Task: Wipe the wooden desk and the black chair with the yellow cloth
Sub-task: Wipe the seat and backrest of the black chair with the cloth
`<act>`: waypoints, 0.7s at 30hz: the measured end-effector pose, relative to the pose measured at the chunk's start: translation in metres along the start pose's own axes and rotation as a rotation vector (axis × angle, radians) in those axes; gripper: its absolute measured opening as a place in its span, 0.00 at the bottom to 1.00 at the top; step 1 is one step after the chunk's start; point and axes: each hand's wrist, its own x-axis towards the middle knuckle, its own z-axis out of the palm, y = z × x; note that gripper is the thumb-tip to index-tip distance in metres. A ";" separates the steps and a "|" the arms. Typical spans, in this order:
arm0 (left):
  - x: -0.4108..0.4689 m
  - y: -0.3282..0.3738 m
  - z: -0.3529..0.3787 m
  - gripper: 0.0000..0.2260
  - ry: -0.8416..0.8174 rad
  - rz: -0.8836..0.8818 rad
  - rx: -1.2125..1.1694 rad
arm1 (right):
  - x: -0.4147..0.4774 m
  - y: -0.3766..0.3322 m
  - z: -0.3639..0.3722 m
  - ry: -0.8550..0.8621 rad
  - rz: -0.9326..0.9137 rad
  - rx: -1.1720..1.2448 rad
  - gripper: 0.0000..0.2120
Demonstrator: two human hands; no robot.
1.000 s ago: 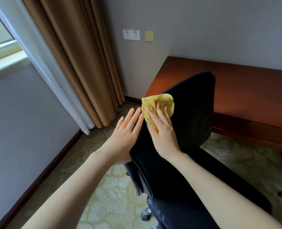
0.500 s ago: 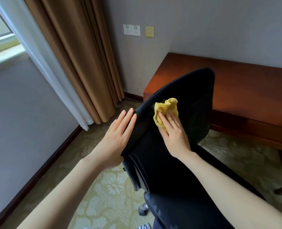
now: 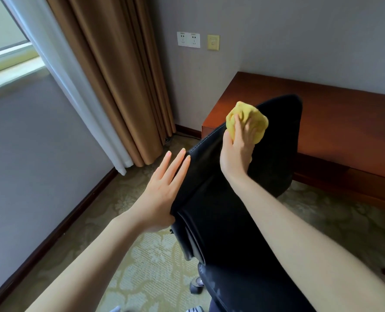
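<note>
No text, label or number can be read; the wall sockets (image 3: 188, 39) and yellow switch plate (image 3: 213, 42) show only tiny, unclear marks.

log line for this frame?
step: wiping | right hand: holds yellow cloth against black chair backrest | left hand: flat on backrest edge | wooden desk: hands off

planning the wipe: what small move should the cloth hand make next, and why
Probably sweep the yellow cloth down the back of the black chair: the right hand holds it near the top edge, the left hand lies flat against its side.
</note>
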 end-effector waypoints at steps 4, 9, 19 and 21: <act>0.000 0.003 -0.004 0.63 0.026 -0.040 -0.101 | -0.051 -0.005 0.018 -0.018 -0.217 -0.003 0.22; -0.002 0.011 -0.009 0.53 0.065 -0.128 -0.291 | -0.088 0.004 0.031 -0.075 -0.531 0.032 0.22; -0.003 0.015 -0.011 0.50 0.043 -0.123 -0.243 | -0.080 0.077 -0.001 -0.295 -1.011 -0.243 0.25; -0.001 0.015 -0.010 0.49 0.017 -0.111 -0.169 | -0.068 0.095 -0.013 -0.323 -0.935 -0.334 0.25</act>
